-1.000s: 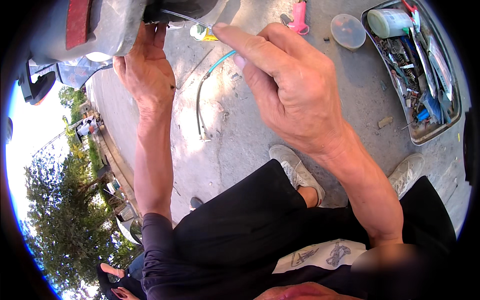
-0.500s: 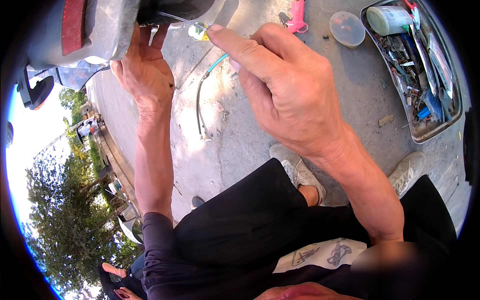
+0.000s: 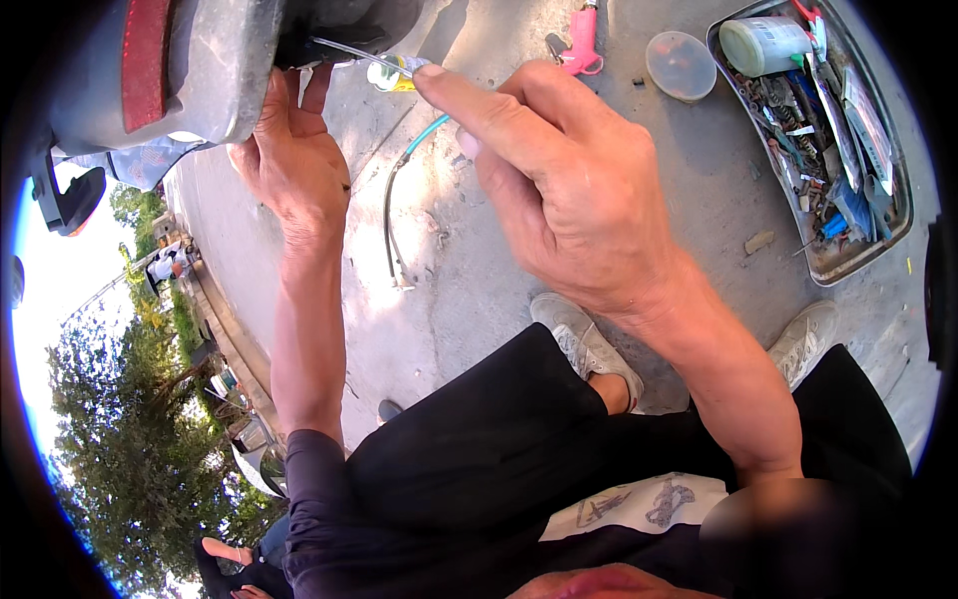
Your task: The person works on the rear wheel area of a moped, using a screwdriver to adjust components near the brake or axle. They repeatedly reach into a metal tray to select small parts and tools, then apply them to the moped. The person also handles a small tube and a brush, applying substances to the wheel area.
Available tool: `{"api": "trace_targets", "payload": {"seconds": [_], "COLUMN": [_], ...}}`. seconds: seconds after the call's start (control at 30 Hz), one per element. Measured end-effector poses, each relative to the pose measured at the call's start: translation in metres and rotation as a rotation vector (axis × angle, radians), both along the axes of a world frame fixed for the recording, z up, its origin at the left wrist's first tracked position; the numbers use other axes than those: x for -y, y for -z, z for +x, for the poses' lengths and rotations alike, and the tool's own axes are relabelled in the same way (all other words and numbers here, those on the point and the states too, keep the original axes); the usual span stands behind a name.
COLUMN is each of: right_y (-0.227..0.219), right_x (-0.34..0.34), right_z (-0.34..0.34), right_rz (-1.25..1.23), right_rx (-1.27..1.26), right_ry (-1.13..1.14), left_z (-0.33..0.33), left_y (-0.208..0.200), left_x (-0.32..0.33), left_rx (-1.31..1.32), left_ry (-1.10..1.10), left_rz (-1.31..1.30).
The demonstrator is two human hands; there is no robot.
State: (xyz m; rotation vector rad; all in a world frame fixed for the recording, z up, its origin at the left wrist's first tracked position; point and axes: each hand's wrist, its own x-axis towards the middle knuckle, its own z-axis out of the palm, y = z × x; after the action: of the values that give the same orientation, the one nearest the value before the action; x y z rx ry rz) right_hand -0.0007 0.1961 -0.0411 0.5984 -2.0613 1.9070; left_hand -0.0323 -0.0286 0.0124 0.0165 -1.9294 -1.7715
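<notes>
My right hand [image 3: 589, 190] pinches a thin metal rod [image 3: 364, 54], its index finger stretched along it. Any handle is hidden inside the hand. The rod's far tip reaches the dark hollow [image 3: 324, 25] beside a scuffed grey panel [image 3: 215, 75] of a vehicle, which bears a red reflector strip [image 3: 147, 60]. Beneath that panel, my left hand [image 3: 304, 175] is raised palm up and closed around the lower edge. Its fingertips go out of sight behind the edge and in the shadow of the hollow.
A metal tray [image 3: 808, 270] of tools and small parts lies at the right. Near it are a round translucent lid or tub [image 3: 681, 66] and a pink gun-shaped tool [image 3: 582, 42]. A hose [image 3: 387, 215] and a yellow-labelled can [image 3: 387, 75] lie on the concrete. My shoes [image 3: 589, 349] are below.
The view has shifted slightly, so the tray and ground items sit a little further left. Both hands keep nearly the same pose, and the rod still points into the hollow.
</notes>
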Motion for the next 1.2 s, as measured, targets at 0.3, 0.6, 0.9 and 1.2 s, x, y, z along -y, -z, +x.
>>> {"api": "trace_targets", "payload": {"seconds": [0.3,0.6,0.9,1.2], "right_y": [0.001,-0.003,-0.023,-0.015], "right_x": [0.002,0.004,-0.002,0.012], "right_z": [-0.002,0.001,0.000,0.020], "right_rz": [0.009,-0.024,-0.367,-0.258], "right_rx": [-0.045,0.004,0.487,0.215], "right_ry": [0.026,0.015,0.001,-0.064], "left_z": [0.001,0.000,-0.010,-0.012], "left_y": [0.000,0.000,-0.003,-0.004], "left_x": [-0.004,0.001,0.001,-0.009], "left_rx": [0.031,-0.020,-0.042,-0.033], "left_ry": [0.017,0.055,0.020,-0.058], "left_rz": [-0.075,0.007,-0.058,-0.094]}}
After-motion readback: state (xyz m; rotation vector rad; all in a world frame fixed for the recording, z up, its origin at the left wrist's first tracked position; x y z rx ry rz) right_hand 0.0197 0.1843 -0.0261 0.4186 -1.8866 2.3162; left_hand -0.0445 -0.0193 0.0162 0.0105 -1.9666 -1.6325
